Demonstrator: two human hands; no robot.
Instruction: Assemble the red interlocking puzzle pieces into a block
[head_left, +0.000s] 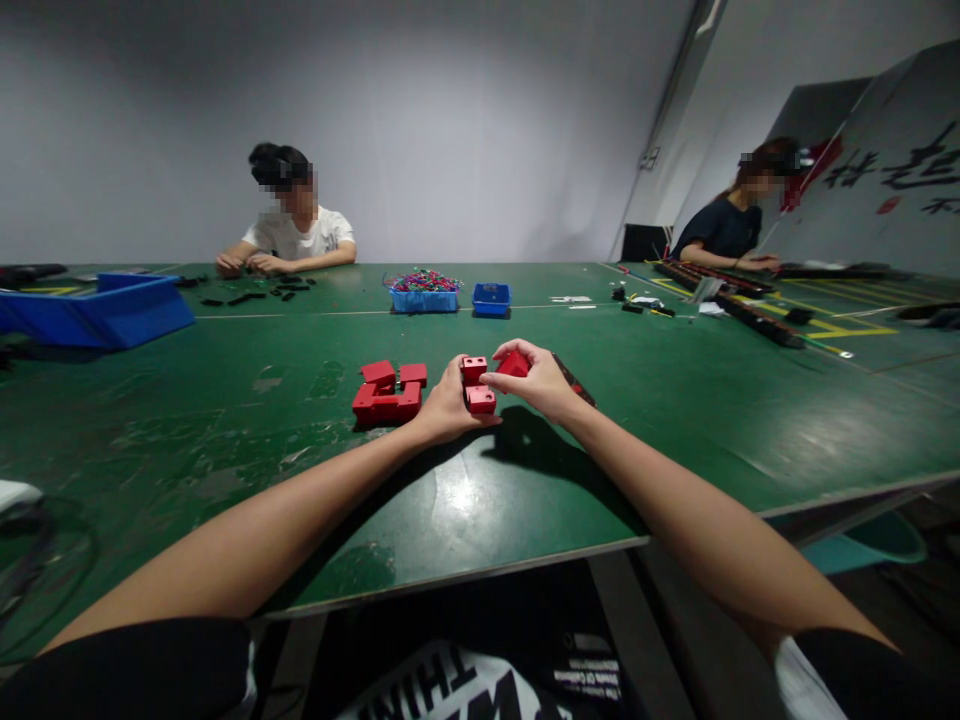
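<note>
My left hand (448, 405) is closed around a red plastic block (475, 385) with small holes, held just above the green table (675, 400). My right hand (536, 380) pinches a second red piece (513, 364) right beside that block, the two pieces nearly touching. A dark thin tool (576, 382) pokes out behind my right hand. A pile of several more red blocks (388, 392) lies on the table just left of my left hand.
A large blue bin (97, 310) sits far left. A blue tray of coloured small parts (424, 291) and a small blue box (491, 298) stand mid-table. One person (292, 225) sits opposite, another (731, 225) at the right with long dark rails (731, 300).
</note>
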